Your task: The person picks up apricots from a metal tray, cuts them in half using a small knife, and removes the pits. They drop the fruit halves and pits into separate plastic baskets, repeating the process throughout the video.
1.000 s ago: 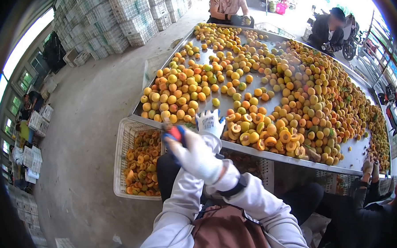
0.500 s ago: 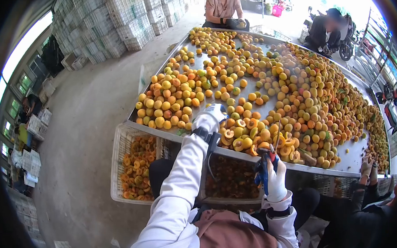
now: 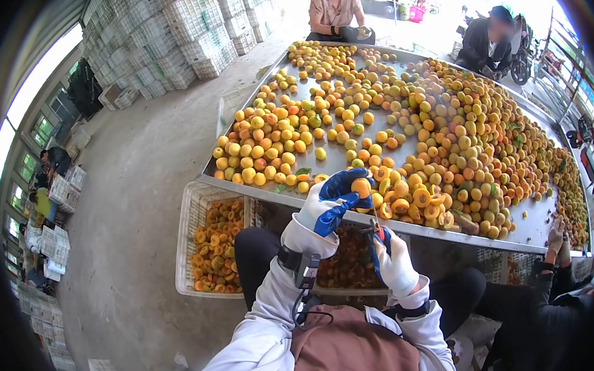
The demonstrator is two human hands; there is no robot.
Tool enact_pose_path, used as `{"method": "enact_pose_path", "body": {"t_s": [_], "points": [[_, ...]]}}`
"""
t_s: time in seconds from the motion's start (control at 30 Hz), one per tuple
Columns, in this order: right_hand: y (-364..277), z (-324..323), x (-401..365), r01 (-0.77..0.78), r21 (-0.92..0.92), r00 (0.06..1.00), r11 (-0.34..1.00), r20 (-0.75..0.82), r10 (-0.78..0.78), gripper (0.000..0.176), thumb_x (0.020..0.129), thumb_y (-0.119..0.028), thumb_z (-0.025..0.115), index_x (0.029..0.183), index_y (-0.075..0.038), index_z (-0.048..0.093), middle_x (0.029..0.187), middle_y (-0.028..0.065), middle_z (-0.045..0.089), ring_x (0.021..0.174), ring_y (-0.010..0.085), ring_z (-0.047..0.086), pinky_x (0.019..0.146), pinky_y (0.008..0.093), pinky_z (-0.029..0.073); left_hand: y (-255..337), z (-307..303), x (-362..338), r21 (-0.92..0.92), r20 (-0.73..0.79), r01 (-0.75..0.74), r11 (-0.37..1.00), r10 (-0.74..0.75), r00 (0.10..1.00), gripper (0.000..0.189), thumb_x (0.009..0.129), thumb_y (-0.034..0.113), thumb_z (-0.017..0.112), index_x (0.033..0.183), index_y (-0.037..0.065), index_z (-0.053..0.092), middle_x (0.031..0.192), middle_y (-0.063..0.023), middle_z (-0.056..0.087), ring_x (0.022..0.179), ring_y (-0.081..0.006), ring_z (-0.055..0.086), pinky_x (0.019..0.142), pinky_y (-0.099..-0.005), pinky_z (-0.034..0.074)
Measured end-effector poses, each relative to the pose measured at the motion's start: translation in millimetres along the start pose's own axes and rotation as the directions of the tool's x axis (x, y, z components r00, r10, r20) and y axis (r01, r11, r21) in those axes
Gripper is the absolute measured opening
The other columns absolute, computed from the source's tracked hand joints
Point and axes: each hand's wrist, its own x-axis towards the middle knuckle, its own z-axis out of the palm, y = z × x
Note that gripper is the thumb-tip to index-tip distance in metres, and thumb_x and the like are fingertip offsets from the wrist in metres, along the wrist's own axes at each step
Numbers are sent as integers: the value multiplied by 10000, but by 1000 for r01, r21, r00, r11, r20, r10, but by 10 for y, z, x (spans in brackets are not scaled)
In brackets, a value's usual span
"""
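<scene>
My left hand (image 3: 331, 201), in a white glove with a blue coated palm, is closed round a whole apricot (image 3: 361, 187) above the front edge of the metal table (image 3: 270, 191). Close below it, my right hand (image 3: 397, 261), gloved the same way, grips a thin-bladed knife (image 3: 375, 223) with some red at its handle. The blade points up toward the apricot and overlaps its lower side in this view. Just beyond my hands lie cut apricot halves (image 3: 422, 197) with orange flesh, beside many whole apricots (image 3: 256, 144).
Below the table edge stand a white crate (image 3: 183, 247) of apricot halves and another batch of halves (image 3: 350, 264). A co-worker's hands (image 3: 558, 238) are at the right table edge. Two people sit across the table. Stacked crates (image 3: 191, 32) rise at back left.
My left hand has come back from the pile toward my body and now holds an apricot. My right hand with the knife has moved left and up to meet it.
</scene>
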Motion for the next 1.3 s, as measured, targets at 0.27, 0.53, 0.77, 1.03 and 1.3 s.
{"method": "enact_pose_path", "body": {"t_s": [0.27,0.53,0.77,1.03,1.3], "points": [[85,-3,-151,-38,-26,999,999,32,39,130,999,-81,538,1044,26,596,701,118,574,617,201,498,609,354,443,17,102,-85,245,163,-205,948,168,972,604,886,-82,674,1446,-36,453,1270,-128,632,1140,-191,636,1034,-340,504],[318,199,-40,155,-210,964,965,-182,-194,123,978,-37,530,1034,33,614,778,176,626,701,308,583,644,381,474,-196,409,-265,-101,61,-28,995,34,998,455,981,127,640,1382,-42,509,1143,-165,681,1074,-260,674,930,-357,554],[535,250,-108,153,-103,962,983,-213,-172,185,1035,-79,489,1081,27,632,852,56,657,731,171,621,656,308,484,-356,528,-262,-32,-30,-84,996,83,996,303,974,174,665,1189,-35,622,1035,-136,703,928,-205,692,832,-323,568],[325,92,-214,-513,825,849,238,448,280,241,1052,-313,519,960,-106,601,692,21,551,569,131,531,450,259,408,-409,432,-280,-33,-54,72,997,-74,996,283,967,206,667,1141,-14,636,944,-133,716,773,-165,670,701,-275,533],[598,198,-263,28,181,988,983,-153,0,182,1043,-183,531,926,-64,605,675,-26,533,505,65,466,441,244,359,-541,257,-225,-60,44,-14,998,16,999,367,959,92,668,1278,-62,572,1129,-165,697,1058,-264,689,980,-382,544]]}}
